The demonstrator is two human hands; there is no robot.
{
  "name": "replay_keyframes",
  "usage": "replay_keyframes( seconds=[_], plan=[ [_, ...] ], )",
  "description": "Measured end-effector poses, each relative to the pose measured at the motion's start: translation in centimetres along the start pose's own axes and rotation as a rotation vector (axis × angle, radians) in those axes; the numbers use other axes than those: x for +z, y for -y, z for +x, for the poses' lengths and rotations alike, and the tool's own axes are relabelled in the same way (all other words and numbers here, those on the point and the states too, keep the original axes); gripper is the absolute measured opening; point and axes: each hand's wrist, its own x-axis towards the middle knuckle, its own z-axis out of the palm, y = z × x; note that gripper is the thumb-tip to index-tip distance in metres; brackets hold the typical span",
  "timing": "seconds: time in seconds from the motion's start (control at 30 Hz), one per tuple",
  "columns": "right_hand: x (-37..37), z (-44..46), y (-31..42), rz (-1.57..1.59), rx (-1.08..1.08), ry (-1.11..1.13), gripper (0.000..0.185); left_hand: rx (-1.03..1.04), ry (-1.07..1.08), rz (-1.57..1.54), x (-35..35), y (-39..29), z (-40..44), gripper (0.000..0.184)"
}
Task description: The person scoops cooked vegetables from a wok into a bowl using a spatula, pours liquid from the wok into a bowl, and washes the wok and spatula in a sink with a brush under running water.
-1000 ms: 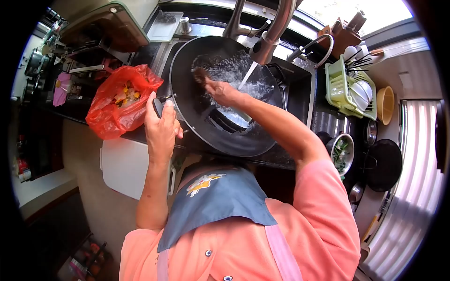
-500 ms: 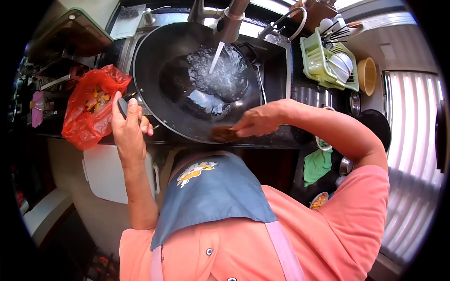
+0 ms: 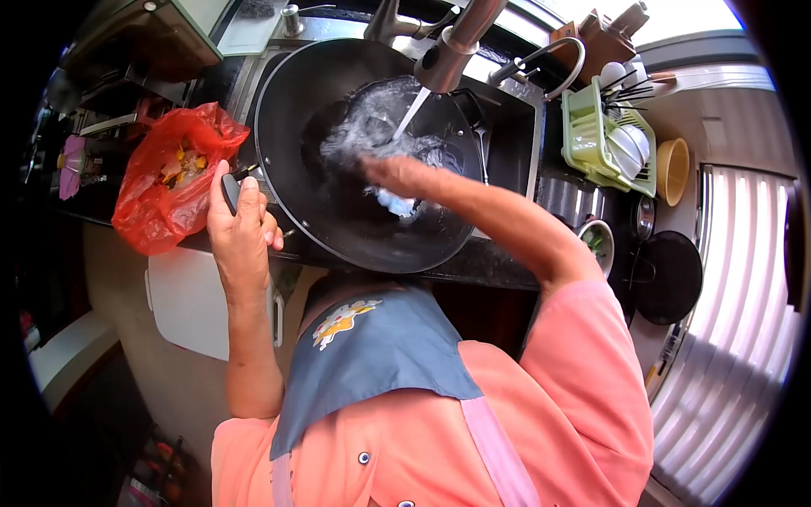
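Observation:
A large black wok [image 3: 291, 198] sits tilted over the sink, with water from the faucet [image 3: 448, 59] running into it and swirling. My left hand [image 3: 241, 228] is closed around the wok's handle [image 3: 230, 193] at the left, thumb along the top. Inside the wok, my right hand [image 3: 397, 176] reaches into the moving water, its fingers bent and smeared by motion. The brown scrubber it gripped a moment ago is mostly hidden beneath the fingers and splashing water.
A red plastic bag [image 3: 152, 198] of food scraps lies left of the wok. To the right stand a green dish rack [image 3: 591, 152] with bowls and chopsticks, a yellow basin [image 3: 673, 171] and a bowl with greens [image 3: 601, 245]. A long utensil [image 3: 484, 156] rests in the sink behind the wok's right rim.
My right hand has moved from the wok's near rim to the middle of its inside. The wok's near side has tipped slightly down toward me, while my left hand keeps its hold on the handle.

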Motion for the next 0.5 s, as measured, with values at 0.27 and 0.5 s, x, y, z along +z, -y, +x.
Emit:
replay_keyframes(
  seconds=[0.27, 0.5],
  plan=[
    [-13.2, -12.5, 3.4, 0.651, 0.142, 0.541, 0.041, -0.042, -0.007, 0.003, -0.8, 0.5, -0.2, 0.052],
    [-4.4, -5.3, -2.5, 0.328, 0.606, 0.434, 0.035, -0.04, 0.029, -0.066, -1.9, 1.6, 0.0, 0.054]
  ],
)
